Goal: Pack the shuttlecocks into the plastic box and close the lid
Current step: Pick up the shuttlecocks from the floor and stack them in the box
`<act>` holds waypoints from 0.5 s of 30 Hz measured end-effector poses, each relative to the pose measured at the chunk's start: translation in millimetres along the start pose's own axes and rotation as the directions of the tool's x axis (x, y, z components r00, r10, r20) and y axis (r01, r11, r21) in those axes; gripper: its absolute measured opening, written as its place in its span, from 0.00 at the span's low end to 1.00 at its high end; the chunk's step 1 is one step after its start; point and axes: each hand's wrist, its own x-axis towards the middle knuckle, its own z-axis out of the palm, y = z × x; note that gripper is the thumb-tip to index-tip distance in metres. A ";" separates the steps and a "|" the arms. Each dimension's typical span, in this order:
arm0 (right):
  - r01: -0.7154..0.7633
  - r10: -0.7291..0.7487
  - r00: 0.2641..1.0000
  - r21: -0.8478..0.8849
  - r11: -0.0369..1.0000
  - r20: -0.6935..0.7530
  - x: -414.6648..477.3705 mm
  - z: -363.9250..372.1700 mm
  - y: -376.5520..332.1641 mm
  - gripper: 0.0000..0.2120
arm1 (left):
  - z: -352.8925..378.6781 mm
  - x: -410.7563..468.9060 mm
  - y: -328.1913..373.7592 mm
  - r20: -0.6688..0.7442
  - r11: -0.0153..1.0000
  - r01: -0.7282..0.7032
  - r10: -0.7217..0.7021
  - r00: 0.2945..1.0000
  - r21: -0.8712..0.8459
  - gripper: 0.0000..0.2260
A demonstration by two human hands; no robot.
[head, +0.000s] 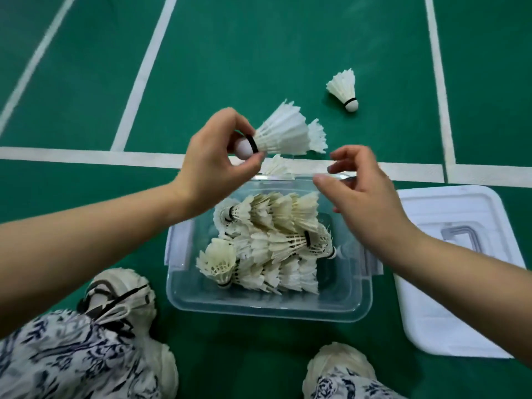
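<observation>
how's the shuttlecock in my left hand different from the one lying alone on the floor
The held shuttlecock has its cork pinched by the left hand; the floor shuttlecock lies untouched on the court. The held one's cork points left, the floor one's toward the person. A second feather skirt sticks out of the held one; the floor one is single. Both: white feathers, black band.

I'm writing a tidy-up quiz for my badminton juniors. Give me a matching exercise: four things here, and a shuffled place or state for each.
1 left hand
2 right hand
3 lid
4 loose shuttlecock

A on the floor beyond the white line
B empty, above the plastic box
C pinching nested shuttlecocks by the cork
D flat on the floor, right of the plastic box

Pairs: 1-C, 2-B, 3-D, 4-A
</observation>
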 end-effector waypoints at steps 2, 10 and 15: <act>0.036 -0.036 0.999 -0.019 0.999 -0.005 -0.2 1.9 -3.6 0.15 | -2.1 -22.4 4.4 0.060 0.998 0.018 -0.014 0.998 -0.063 0.10; 0.235 -0.188 0.961 -0.246 0.940 0.201 -26.2 26.5 -4.1 0.09 | -2.6 -86.9 1.0 0.298 0.981 0.171 -0.136 0.945 -0.095 0.12; 0.235 -0.150 0.950 -0.311 0.921 0.275 -39.1 45.9 -0.2 0.06 | -14.4 -102.0 -15.3 0.243 0.948 0.306 -0.277 0.930 -0.091 0.09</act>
